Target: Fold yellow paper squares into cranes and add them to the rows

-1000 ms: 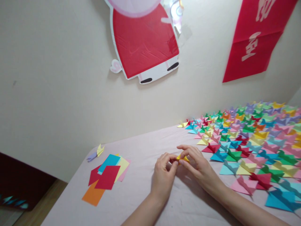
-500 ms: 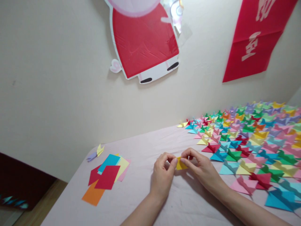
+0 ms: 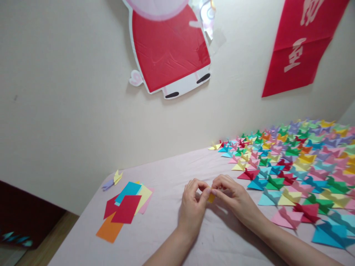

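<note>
A small piece of yellow paper (image 3: 211, 198) is held between both hands above the pale cloth-covered surface (image 3: 172, 218). My left hand (image 3: 193, 201) pinches its left side with thumb and forefinger. From the other side, my right hand (image 3: 231, 194) pinches it too, the thumbs nearly meeting. Only a narrow lower part of the paper shows; fingers cover the rest, so its folds cannot be made out.
Many folded paper cranes (image 3: 288, 179) in mixed colours fill the right side in rows. At left lie loose paper squares, a red square (image 3: 126, 209) on top and an orange square (image 3: 110, 228) in front. Two folded paper pieces (image 3: 118, 177) lie behind. A wall (image 3: 83, 111) rises beyond.
My hands have drawn closer together on the yellow paper, the left shifting slightly right. Less of the paper shows between the fingers now.
</note>
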A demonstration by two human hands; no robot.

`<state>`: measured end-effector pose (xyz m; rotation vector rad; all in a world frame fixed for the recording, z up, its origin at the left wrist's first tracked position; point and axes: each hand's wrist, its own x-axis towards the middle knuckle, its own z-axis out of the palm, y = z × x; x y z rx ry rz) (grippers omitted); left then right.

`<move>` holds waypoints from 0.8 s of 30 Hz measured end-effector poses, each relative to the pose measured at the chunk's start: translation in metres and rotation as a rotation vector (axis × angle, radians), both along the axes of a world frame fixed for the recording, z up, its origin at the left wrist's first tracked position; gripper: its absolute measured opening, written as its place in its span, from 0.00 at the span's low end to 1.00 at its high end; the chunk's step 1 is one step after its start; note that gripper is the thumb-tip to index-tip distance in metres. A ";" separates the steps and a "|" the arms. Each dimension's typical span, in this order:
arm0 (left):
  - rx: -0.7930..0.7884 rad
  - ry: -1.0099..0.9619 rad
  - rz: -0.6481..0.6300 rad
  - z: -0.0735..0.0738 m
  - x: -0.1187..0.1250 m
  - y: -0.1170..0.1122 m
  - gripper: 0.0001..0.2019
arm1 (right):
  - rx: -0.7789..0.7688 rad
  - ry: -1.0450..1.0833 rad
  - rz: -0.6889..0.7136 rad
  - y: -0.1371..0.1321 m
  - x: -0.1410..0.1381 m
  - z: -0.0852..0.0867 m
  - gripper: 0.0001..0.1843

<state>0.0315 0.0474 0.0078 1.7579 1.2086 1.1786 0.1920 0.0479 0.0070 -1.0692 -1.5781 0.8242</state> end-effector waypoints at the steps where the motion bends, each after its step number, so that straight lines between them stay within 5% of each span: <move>1: -0.022 -0.008 -0.017 -0.001 0.000 0.001 0.06 | -0.005 0.030 -0.001 0.001 0.001 -0.001 0.14; 12: -0.173 -0.102 -0.020 -0.008 0.001 0.008 0.06 | -0.112 0.099 -0.010 0.001 0.000 -0.004 0.12; 24: -0.004 0.272 0.022 0.003 0.006 -0.005 0.13 | -0.155 0.049 -0.071 0.003 0.002 -0.006 0.15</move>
